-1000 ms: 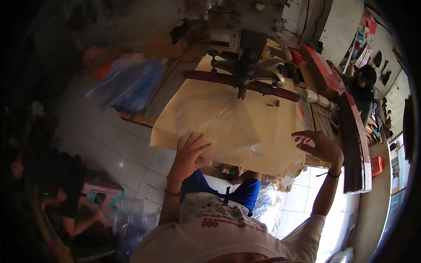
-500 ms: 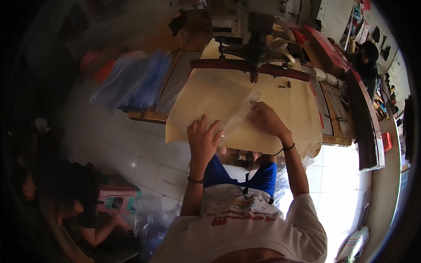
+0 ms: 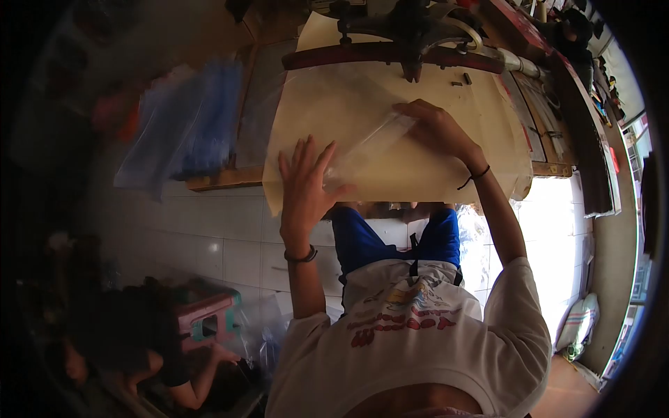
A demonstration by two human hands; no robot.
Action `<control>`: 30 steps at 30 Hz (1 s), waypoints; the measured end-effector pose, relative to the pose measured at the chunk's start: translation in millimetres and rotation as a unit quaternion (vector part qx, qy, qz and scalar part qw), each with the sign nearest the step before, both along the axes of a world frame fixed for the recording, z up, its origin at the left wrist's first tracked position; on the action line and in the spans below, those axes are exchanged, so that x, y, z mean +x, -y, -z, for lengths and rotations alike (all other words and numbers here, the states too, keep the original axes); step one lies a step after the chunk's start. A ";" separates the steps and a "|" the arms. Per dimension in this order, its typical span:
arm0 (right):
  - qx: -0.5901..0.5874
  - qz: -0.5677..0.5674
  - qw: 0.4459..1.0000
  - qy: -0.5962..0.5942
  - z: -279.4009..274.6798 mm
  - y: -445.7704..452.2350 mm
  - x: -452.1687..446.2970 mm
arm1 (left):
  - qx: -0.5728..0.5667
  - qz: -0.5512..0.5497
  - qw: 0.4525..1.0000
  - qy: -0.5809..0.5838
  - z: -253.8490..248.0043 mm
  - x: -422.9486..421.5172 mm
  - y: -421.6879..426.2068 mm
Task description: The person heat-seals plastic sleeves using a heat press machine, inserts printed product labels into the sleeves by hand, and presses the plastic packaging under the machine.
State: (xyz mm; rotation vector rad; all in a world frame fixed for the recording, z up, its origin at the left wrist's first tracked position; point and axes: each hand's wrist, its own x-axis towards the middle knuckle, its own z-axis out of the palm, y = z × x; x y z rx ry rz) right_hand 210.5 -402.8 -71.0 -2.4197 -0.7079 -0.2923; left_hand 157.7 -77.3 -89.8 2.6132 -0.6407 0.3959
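A clear plastic sheet [image 3: 366,146] lies over tan paper [image 3: 474,153] that covers the work table. My left hand [image 3: 305,184] rests flat on the plastic's near left part, fingers spread and nothing in its grasp. At the sheet's right edge my right hand [image 3: 437,130] is bent with its fingers together, apparently pinching the plastic; the fingertips are partly hidden. Above both hands, a machine's dark red bar [image 3: 376,54] spans the far side of the paper.
Two small dark pieces [image 3: 467,79] lie on the paper. Blue and clear plastic sheets [image 3: 202,118] hang at the left. A person in dark clothing [image 3: 132,334] sits low at left, near a pink and green stool [image 3: 209,324]. Another person [image 3: 575,35] is far right.
The view has tilted down and shifted. My left hand has spread wider on the plastic. The right hand stays near the sheet's right edge.
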 end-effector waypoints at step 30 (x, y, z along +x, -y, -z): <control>0.025 -0.038 0.998 0.044 -9.9 20.7 21.6 | -0.226 -0.132 0.963 0.062 14.0 -21.4 -5.4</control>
